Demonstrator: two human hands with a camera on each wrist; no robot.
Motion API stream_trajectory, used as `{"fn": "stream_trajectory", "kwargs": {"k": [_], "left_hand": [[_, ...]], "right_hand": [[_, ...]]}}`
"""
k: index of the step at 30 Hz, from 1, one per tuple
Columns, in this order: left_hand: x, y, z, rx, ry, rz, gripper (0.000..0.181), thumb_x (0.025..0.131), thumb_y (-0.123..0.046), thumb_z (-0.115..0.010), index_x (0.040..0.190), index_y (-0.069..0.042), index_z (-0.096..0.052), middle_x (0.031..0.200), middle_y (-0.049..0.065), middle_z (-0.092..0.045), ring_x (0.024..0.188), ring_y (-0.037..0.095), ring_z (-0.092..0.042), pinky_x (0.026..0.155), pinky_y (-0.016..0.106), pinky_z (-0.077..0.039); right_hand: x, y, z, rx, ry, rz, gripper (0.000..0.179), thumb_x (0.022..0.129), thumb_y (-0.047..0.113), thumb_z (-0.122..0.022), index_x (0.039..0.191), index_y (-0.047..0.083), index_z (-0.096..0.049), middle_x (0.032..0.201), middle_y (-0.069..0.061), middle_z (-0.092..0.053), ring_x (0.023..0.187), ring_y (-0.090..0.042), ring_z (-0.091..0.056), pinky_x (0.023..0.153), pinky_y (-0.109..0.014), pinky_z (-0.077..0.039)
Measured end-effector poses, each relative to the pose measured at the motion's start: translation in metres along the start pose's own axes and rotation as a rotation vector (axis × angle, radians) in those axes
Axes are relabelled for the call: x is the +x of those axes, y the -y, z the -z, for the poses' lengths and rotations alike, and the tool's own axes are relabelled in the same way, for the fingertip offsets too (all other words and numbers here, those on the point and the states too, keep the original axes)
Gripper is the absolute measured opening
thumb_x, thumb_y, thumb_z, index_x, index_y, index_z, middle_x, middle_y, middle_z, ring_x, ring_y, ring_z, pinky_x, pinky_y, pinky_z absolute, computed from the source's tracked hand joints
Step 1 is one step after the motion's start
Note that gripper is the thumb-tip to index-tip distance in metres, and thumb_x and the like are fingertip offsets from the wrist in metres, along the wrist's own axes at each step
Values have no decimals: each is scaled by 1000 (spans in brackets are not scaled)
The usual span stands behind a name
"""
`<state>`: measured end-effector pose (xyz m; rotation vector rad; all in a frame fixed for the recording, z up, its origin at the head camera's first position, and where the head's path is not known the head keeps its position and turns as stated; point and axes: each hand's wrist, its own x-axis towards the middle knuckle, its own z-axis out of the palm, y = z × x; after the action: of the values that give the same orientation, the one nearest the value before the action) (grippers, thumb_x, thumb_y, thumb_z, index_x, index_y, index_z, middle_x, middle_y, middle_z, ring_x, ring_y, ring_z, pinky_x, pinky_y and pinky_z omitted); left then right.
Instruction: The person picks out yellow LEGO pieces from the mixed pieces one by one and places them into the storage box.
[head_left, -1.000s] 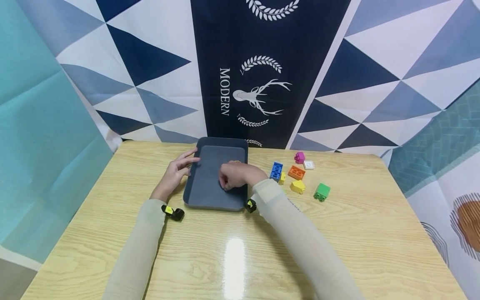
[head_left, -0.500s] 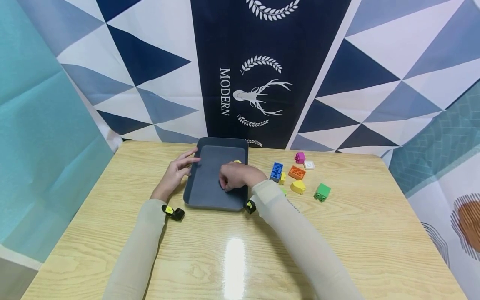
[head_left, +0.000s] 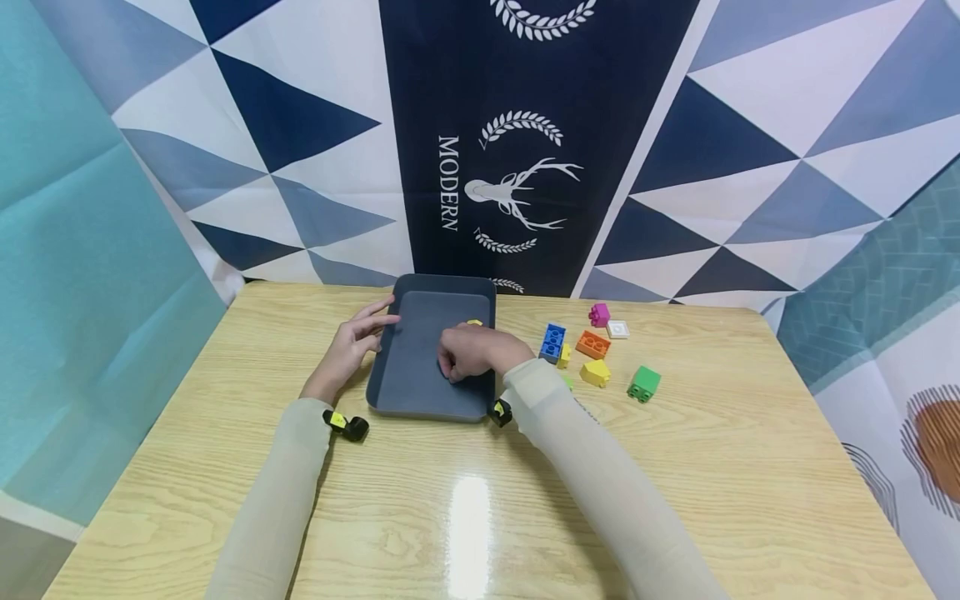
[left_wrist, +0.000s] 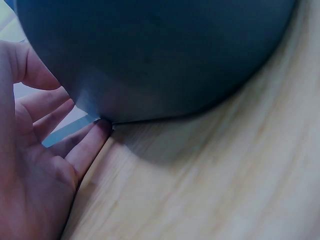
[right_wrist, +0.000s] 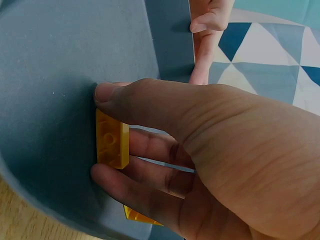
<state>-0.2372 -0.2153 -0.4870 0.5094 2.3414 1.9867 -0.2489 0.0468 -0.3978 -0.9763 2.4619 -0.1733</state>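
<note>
A dark grey tray (head_left: 420,387) lies on the wooden table. My left hand (head_left: 351,343) rests at its left edge with spread fingers; in the left wrist view, fingertips of the left hand (left_wrist: 45,160) touch the tray's outer wall (left_wrist: 165,55). Inside the tray, my right hand (head_left: 468,352) holds a yellow toy brick (right_wrist: 111,140) on the tray floor between thumb and fingers. Behind those fingers shows part of another yellow piece (right_wrist: 142,216). From the head view, the held brick is hidden by the right hand, and a bit of yellow (head_left: 475,322) peeks out beyond it.
Right of the tray lie loose toy bricks: blue (head_left: 552,342), small yellow (head_left: 565,357), orange (head_left: 593,344), larger yellow (head_left: 596,373), green (head_left: 643,383), magenta (head_left: 599,314) and a white square piece (head_left: 618,330). A light green piece (head_left: 567,382) is mostly hidden by the right sleeve.
Both hands stay almost where they were. Slightly more of the yellow piece beyond the right hand shows than one second ago.
</note>
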Motion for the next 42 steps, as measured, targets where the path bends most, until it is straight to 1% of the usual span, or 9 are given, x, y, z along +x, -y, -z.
{"fn": "stream_trajectory", "kwargs": {"k": [7, 11, 17, 25, 29, 36, 39, 42], "left_hand": [[0, 0, 0, 15, 4, -15, 50, 101, 15, -44, 148, 19, -62, 185, 22, -34, 173, 45, -29, 110, 5, -46], [0, 1, 0, 9, 1, -9, 50, 102, 13, -45, 148, 18, -62, 185, 20, -35, 174, 42, -29, 112, 5, -45], [-1, -2, 1, -3, 2, -1, 50, 102, 13, -44, 149, 17, -62, 185, 18, -35, 175, 39, -29, 112, 4, -44], [-2, -3, 1, 1, 1, -3, 50, 102, 13, -45, 149, 18, -62, 185, 18, -35, 175, 39, -28, 110, 3, -44], [-1, -3, 0, 1, 0, -6, 50, 102, 13, -45, 148, 18, -63, 185, 18, -36, 175, 38, -28, 110, 4, -45], [-1, -2, 0, -2, 0, 0, 51, 101, 14, -45, 148, 18, -62, 185, 18, -36, 175, 38, -28, 113, 3, -43], [-1, -2, 0, -1, -1, 1, 51, 100, 15, -45, 148, 18, -62, 185, 18, -36, 175, 38, -28, 112, 3, -44], [-1, -2, 0, -3, -2, 1, 51, 100, 15, -45, 148, 18, -62, 185, 18, -36, 175, 38, -28, 112, 4, -44]], "right_hand": [[0, -1, 0, 9, 6, -4, 20, 102, 13, -80, 84, 21, -78, 89, 4, -71, 87, -15, -61, 81, -30, -50], [1, -1, 0, 8, 8, -5, 19, 103, 13, -80, 85, 21, -79, 89, 4, -72, 87, -15, -61, 81, -30, -49], [1, 0, 1, 15, 10, -5, 18, 102, 12, -80, 86, 20, -79, 90, 4, -72, 89, -16, -61, 81, -30, -49], [1, -1, 1, 24, 5, -3, 15, 101, 12, -82, 88, 19, -79, 90, 3, -71, 88, -16, -61, 81, -29, -49], [0, 0, 1, 24, 5, -5, 13, 101, 13, -82, 89, 19, -79, 92, 3, -72, 90, -16, -61, 83, -31, -50], [0, 1, 2, 1, -2, -11, 6, 100, 16, -84, 97, 19, -80, 97, 2, -72, 95, -17, -60, 88, -34, -52], [0, 0, 2, -11, -4, -12, 3, 100, 18, -84, 100, 19, -81, 99, 1, -72, 95, -17, -60, 88, -34, -51], [0, 0, 2, -16, -5, -15, 4, 100, 20, -84, 103, 18, -82, 99, 1, -73, 94, -17, -61, 87, -33, -50]]}}
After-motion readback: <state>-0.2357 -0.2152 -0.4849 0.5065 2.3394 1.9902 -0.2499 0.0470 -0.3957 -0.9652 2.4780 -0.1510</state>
